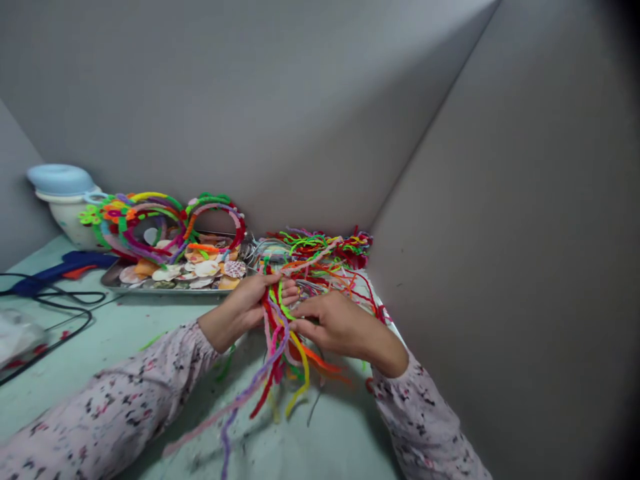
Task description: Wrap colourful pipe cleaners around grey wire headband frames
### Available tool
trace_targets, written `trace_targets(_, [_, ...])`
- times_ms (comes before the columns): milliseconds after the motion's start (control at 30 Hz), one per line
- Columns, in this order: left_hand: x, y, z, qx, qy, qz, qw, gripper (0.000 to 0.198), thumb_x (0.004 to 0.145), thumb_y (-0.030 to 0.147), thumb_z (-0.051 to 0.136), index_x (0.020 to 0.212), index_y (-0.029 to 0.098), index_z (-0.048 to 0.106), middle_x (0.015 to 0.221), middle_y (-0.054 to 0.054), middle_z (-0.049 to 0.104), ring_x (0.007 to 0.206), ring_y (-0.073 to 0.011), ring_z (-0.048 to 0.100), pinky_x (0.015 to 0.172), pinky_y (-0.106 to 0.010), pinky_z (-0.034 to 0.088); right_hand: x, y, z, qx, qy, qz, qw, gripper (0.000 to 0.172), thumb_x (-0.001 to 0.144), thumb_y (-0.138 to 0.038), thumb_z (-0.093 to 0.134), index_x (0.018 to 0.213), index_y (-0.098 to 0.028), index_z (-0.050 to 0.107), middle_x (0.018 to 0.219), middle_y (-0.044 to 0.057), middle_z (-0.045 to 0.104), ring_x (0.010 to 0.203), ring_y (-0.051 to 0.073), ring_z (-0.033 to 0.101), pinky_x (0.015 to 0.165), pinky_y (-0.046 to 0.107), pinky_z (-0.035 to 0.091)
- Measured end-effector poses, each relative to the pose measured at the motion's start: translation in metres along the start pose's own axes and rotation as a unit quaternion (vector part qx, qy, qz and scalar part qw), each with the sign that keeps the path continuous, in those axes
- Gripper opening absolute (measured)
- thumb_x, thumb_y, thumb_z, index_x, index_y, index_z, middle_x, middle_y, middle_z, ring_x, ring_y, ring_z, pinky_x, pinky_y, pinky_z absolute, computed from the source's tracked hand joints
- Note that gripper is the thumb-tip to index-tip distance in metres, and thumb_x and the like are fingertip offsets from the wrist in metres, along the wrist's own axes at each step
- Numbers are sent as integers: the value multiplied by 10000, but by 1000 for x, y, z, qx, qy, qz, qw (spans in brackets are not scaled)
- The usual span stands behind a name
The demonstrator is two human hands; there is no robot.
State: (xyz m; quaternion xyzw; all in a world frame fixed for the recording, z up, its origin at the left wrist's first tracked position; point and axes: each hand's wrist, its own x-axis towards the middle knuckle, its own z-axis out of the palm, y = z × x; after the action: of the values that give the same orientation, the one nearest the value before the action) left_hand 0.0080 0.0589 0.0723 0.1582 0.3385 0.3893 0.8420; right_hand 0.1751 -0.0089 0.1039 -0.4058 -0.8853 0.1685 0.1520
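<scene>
A loose bundle of colourful pipe cleaners (275, 353) lies across the palm of my left hand (250, 297), with the thumb over it. Red, pink, purple, yellow, green and orange stems fan down from it above the table. Fingers of my right hand (335, 323) pinch at the bundle's right side, by a bright green stem; which stems they grip is partly hidden. Behind my hands, a pile of more pipe cleaners (320, 247) spreads along the wall.
Seashells fill a metal tray (165, 289) at the back left, and pipe-cleaner headbands (150, 200) rest on it. Left of these are a blue glue gun (55, 272) with a black cable and a white container (73, 213) with a blue lid. Grey walls (500, 267) close off the back and right.
</scene>
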Motion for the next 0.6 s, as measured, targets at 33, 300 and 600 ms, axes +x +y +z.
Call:
trace_targets(33, [1, 0, -1, 4, 13, 14, 1000, 177, 904, 61, 413, 838, 107, 569, 499, -17, 567, 383, -131, 564, 434, -247, 543, -2, 0, -2, 6, -25, 3, 1000, 246, 890, -248, 531, 673, -171, 616, 611, -31, 554, 542, 81, 382, 554, 230, 243])
trace_targets(300, [0, -3, 1, 38, 3, 43, 998, 214, 906, 81, 439, 708, 117, 509, 508, 38, 446, 325, -37, 384, 332, -141, 373, -8, 22, -24, 43, -119, 78, 989, 368, 919, -397, 476, 694, -150, 628, 567, -52, 452, 527, 71, 366, 534, 226, 231])
trace_targets(600, [-13, -17, 6, 171, -66, 15, 983, 85, 877, 145, 526, 835, 91, 577, 531, 70, 381, 347, -3, 267, 317, -105, 214, 30, 61, 14, 133, 176, 195, 956, 359, 797, -345, 625, 1124, -197, 643, 874, 22, 652, 729, 133, 532, 665, 250, 384])
